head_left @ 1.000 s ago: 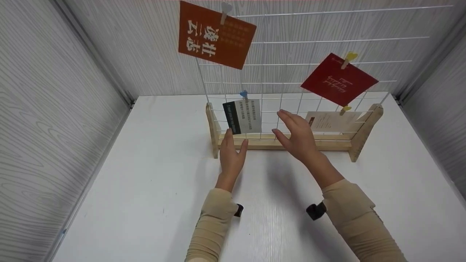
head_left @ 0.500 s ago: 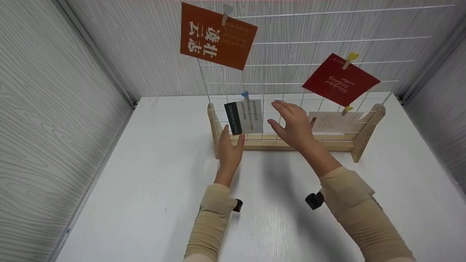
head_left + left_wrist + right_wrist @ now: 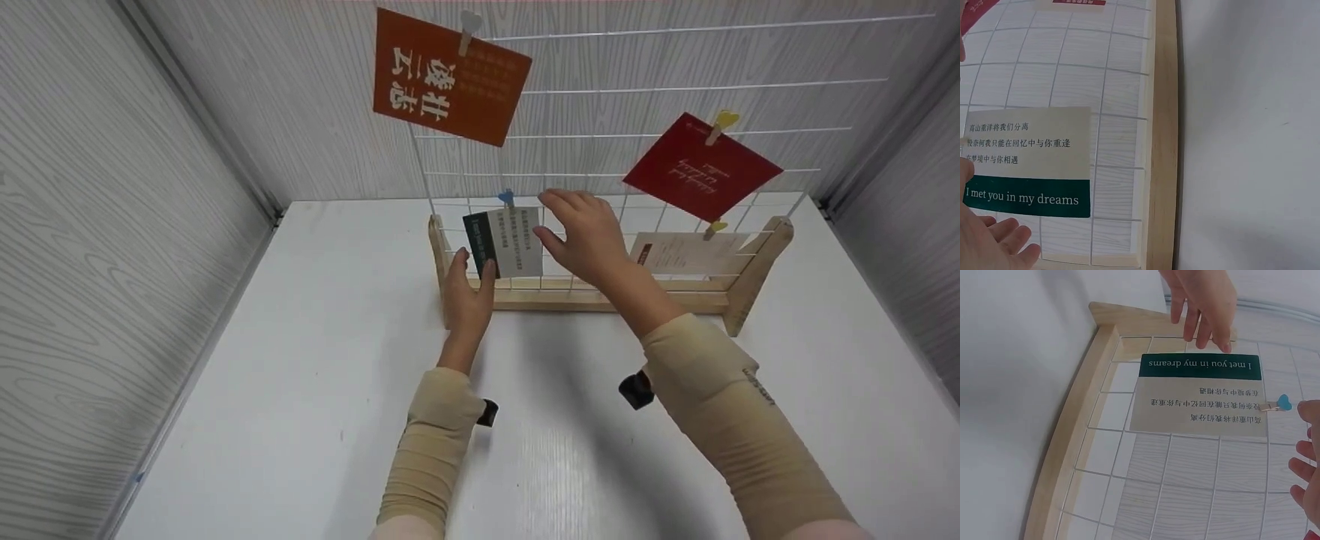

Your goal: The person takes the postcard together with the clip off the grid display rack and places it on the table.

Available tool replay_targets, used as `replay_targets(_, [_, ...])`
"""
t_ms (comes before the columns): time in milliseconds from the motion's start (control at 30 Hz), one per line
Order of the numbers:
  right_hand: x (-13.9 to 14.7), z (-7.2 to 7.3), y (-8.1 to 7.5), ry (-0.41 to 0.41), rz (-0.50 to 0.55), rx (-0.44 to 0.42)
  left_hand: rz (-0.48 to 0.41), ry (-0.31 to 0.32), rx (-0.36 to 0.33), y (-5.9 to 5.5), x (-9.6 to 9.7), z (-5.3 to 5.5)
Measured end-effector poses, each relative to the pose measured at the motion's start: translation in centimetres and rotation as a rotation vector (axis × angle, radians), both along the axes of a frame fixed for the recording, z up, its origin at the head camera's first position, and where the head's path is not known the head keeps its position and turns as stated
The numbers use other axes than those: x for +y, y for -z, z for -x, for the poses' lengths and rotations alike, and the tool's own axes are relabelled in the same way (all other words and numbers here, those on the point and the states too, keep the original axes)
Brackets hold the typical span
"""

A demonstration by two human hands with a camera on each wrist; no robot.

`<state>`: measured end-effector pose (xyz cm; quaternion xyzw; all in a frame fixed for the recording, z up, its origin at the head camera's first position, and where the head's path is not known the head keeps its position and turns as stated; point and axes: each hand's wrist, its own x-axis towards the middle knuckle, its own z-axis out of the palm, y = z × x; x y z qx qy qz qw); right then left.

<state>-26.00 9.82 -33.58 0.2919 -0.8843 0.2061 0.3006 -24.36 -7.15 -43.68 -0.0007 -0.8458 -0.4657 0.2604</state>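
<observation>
A white and dark green card (image 3: 519,244) with printed text hangs tilted on a white wire grid, held by a blue heart-topped clothespin (image 3: 1283,403). My left hand (image 3: 469,301) is at the card's green edge with thumb and fingers spread apart; in the left wrist view its thumb overlaps the card's edge. Whether it touches the card I cannot tell. My right hand (image 3: 589,236) is raised beside the card's white side, fingers bent forward and thumb apart. In the right wrist view its thumb tip is close to the blue clothespin, with a small gap.
The grid stands on a wooden base (image 3: 555,301) on a white table (image 3: 337,390). An orange card (image 3: 452,79), a red card (image 3: 703,166) and a pale card (image 3: 686,253) also hang on it by clothespins. Grey wood-grain panels (image 3: 97,262) surround the table.
My right hand has moved left and up, closer to the card and its clothespin. My left hand has moved slightly up to the card's green edge. The card hangs as before.
</observation>
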Motion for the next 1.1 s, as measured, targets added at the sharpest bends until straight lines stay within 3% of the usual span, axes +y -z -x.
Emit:
replay_targets(167, [-0.9, 0.2, -1.0, 0.035, -0.042, -0.075, -0.028, 0.018, 0.011, -0.3, -0.3, 0.2])
replay_targets(333, [-1.8, 0.4, -1.9, 0.084, -0.084, -0.201, -0.055, 0.026, 0.012, -0.3, -0.4, 0.4])
replay_targets(667, [-3.1, 1.1, -2.4, 0.169, -0.096, -0.363, -0.136, 0.054, 0.059, 0.0, -0.1, 1.0])
replay_targets(933, [-4.2, 1.4, -2.7, 0.216, -0.087, -0.424, -0.159, 0.026, 0.071, -0.3, 0.1, 1.3])
replay_targets(1100, [-4.6, 1.9, -2.7, 0.249, -0.023, -0.513, -0.171, 0.001, 0.072, -0.6, 0.1, 1.8])
